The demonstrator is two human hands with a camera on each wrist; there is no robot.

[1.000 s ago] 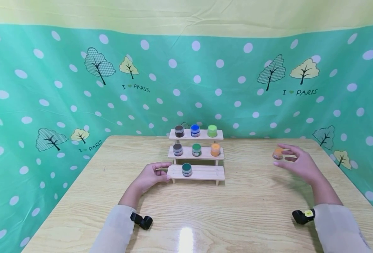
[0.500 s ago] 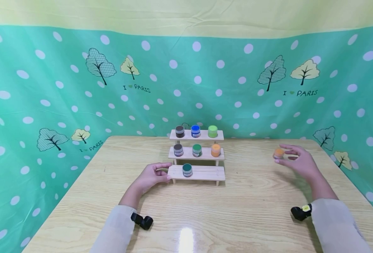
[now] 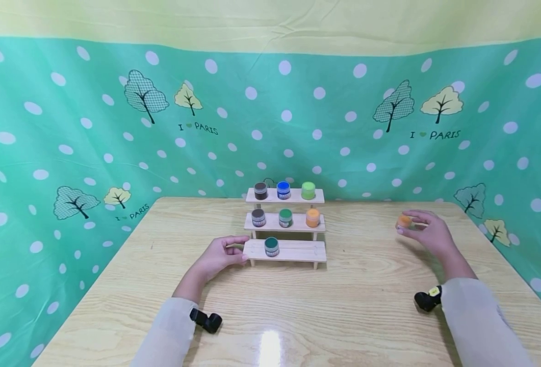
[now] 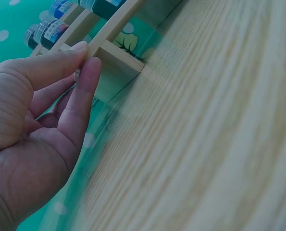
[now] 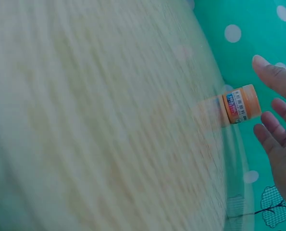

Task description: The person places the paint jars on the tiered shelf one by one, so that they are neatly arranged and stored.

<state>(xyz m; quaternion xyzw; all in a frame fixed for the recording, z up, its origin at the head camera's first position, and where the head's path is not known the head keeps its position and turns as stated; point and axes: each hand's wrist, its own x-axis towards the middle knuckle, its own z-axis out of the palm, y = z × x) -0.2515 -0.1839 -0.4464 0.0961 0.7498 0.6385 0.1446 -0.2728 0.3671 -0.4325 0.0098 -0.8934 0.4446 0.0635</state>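
My left hand [image 3: 217,258] pinches the left end of the bottom shelf of a three-tier wooden display rack [image 3: 298,251]; thumb and index finger meet at its edge in the left wrist view. On the right, my right hand [image 3: 431,235] is at an orange paint jar [image 3: 405,221] standing on the table. In the right wrist view, thumb and fingers are spread either side of that jar [image 5: 241,104], with a gap visible. The rack bears a dark green jar [image 3: 272,246] below, purple-grey, green [image 3: 285,217] and orange jars mid-tier, and black, blue [image 3: 283,190] and light green jars on top.
The wooden table [image 3: 343,306] reaches back to a green polka-dot cloth [image 3: 233,117] hanging behind and at both sides. A black wrist camera [image 3: 206,320] sits on each sleeve. Table surface lies between the rack and the right-hand jar.
My right forearm has swung left and the right hand has shifted slightly around the orange jar, which stays about where it was. My left hand and the rack keep their place.
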